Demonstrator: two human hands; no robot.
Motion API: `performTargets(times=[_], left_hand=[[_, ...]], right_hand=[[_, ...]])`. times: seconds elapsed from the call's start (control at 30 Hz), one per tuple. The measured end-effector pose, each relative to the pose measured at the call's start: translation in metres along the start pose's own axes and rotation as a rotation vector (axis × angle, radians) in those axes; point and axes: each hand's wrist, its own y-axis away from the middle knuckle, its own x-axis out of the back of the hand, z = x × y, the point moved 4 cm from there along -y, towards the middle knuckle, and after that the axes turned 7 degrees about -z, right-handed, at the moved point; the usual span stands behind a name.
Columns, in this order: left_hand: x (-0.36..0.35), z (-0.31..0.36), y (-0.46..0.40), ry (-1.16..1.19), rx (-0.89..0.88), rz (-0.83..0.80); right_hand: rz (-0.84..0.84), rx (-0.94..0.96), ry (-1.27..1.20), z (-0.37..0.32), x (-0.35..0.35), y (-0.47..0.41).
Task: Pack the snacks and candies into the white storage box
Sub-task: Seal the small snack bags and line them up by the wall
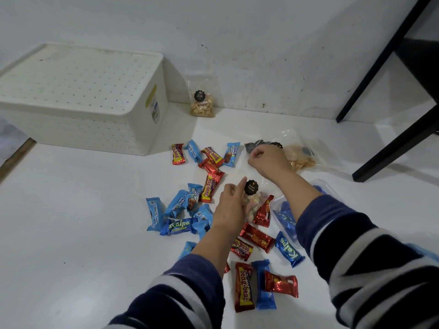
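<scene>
White floor (71, 233) below a scuffed white wall (237, 43), black furniture legs (380, 67) at 2 o'clock. At 10 o'clock, against the wall, white storage box (78, 96) with a dotted lid shut on top. Just beside its right end, at 12 o'clock, clear bag of pale nuts (202, 103) with a round black sticker, standing upright by the wall.

Spread across the middle of the floor, red chocolate bars (210, 188) and light blue wafer packs (156, 213), some overlapping, running from 12 o'clock down to 6 o'clock. Dark blue wafer bar (179, 226) lying flat at the centre, touching the light blue ones.

Left hand (231, 205) at centre, forefinger stretched up, other fingers curled round the lower part of a clear bag of coloured biscuits (251, 198) bearing a black label. Right hand (267, 161) at 1 o'clock, fingers pinching the clear top edge of the same bag. Striped navy and white sleeves (356, 269) on both arms.

Beyond the right hand, at 1 o'clock, a clear bag of chips (301, 157) and a bag of dark round pieces (255, 146), partly hidden. At 4 o'clock, under the right forearm, clear plastic tub (280, 205) holding blue wrappers.
</scene>
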Motion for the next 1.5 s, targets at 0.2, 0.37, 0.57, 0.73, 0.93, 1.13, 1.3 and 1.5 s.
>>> performTargets(times=[0.2, 0.37, 0.57, 0.73, 0.93, 1.13, 1.3, 1.5], left_hand=[[0.0, 0.002, 0.001, -0.014, -0.002, 0.003], [0.001, 0.003, 0.001, -0.012, 0.012, -0.003], [0.002, 0.005, 0.0, 0.031, 0.035, -0.02], [0.001, 0.007, -0.002, -0.004, 0.022, -0.005], [0.018, 0.027, 0.003, -0.107, 0.06, 0.191], [0.037, 0.065, -0.017, 0.417, 0.108, 0.162], [0.033, 0.055, -0.023, 0.612, 0.179, 0.145], [0.031, 0.057, -0.02, 0.566, 0.098, 0.098]], right_hand=[[-0.003, 0.006, 0.026, -0.002, -0.004, 0.0], [-0.016, 0.032, 0.064, 0.001, -0.001, -0.001], [-0.157, -0.03, 0.253, 0.028, 0.026, 0.01], [-0.114, -0.026, 0.211, 0.048, 0.032, 0.017], [-0.047, -0.032, 0.132, 0.051, 0.026, 0.022], [-0.055, 0.062, -0.002, 0.043, 0.023, 0.035], [-0.05, 0.112, -0.117, 0.043, 0.024, 0.045], [0.001, 0.079, -0.098, 0.046, 0.017, 0.039]])
